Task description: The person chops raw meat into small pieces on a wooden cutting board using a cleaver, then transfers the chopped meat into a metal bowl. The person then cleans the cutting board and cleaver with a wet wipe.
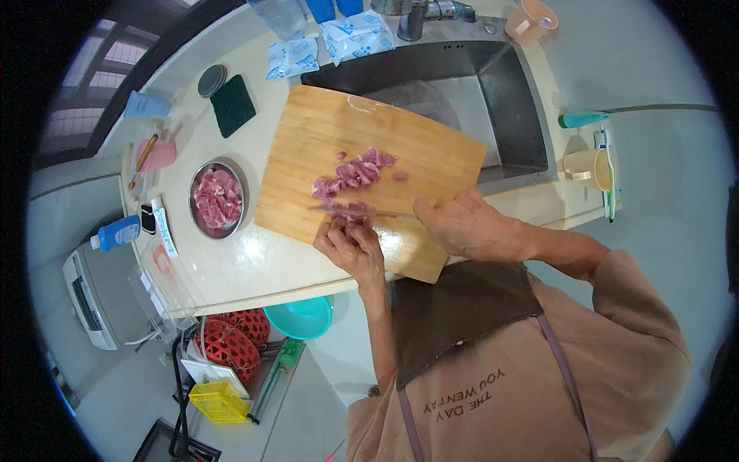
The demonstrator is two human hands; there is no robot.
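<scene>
A wooden cutting board (312,127) lies on the counter and reaches over the near-left part of the sink. In my right hand (467,225) is a kitchen knife (387,214), its thin blade pointing left across a piece of raw meat (361,207). My left hand (349,245), fingers curled, holds that piece against the board just below the blade. Beyond the knife, a row of cut raw meat (355,173) runs diagonally, with a few small bits beside it. To the left stands a metal bowl (243,199) filled with meat pieces (216,199).
A stainless steel sink (519,115) with a faucet (413,23) borders the board. Blue-white packets (358,37) sit at its edge. A green scouring pad (232,105), a pink cup (159,155) and a toothpaste tube (164,227) lie left; a beige mug (586,167) stands right.
</scene>
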